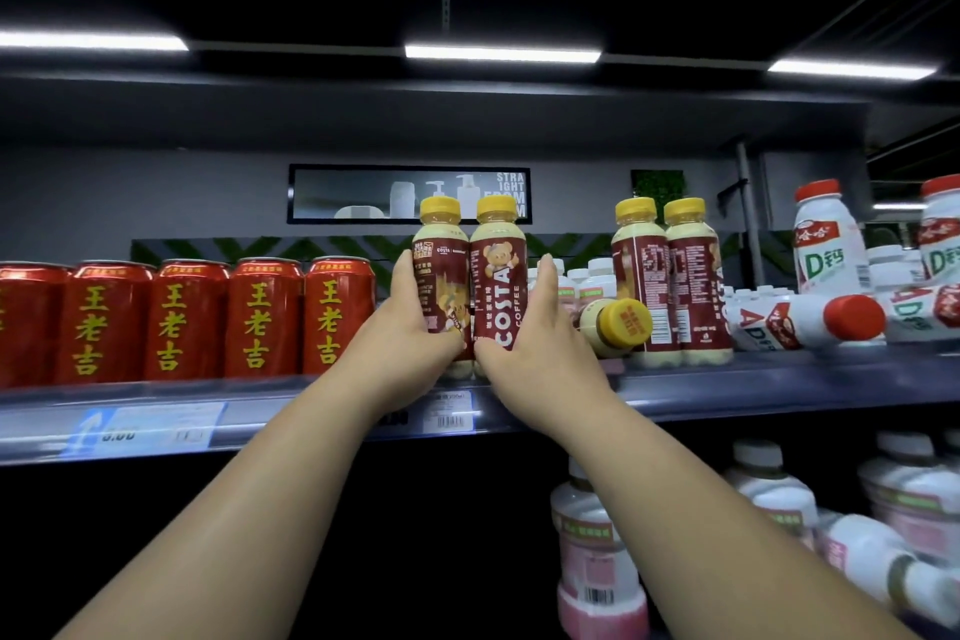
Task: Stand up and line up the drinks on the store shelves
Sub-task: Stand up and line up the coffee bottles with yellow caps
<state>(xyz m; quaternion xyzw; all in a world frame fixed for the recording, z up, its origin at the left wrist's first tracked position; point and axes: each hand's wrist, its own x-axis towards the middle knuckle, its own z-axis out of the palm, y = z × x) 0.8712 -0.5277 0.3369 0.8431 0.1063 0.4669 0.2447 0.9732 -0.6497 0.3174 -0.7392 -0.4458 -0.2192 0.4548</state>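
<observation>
Two upright Costa coffee bottles with yellow caps stand side by side on the top shelf (pixel 727 387). My left hand (pixel 415 327) grips the left bottle (pixel 439 260) and my right hand (pixel 535 333) grips the right bottle (pixel 498 270). Just to the right, a third Costa bottle (pixel 615 327) lies on its side, cap toward me. Two more Costa bottles (pixel 670 276) stand upright beyond it. Further right, a white red-capped bottle (pixel 800 320) lies toppled, with upright ones (pixel 828 239) behind.
Several red herbal tea cans (pixel 187 317) line the shelf's left part, the nearest close to my left hand. Small white bottles (pixel 587 281) sit behind the Costa ones. Price tags (pixel 447 411) hang on the shelf edge. The lower shelf at right holds pale bottles (pixel 597 546), some tipped.
</observation>
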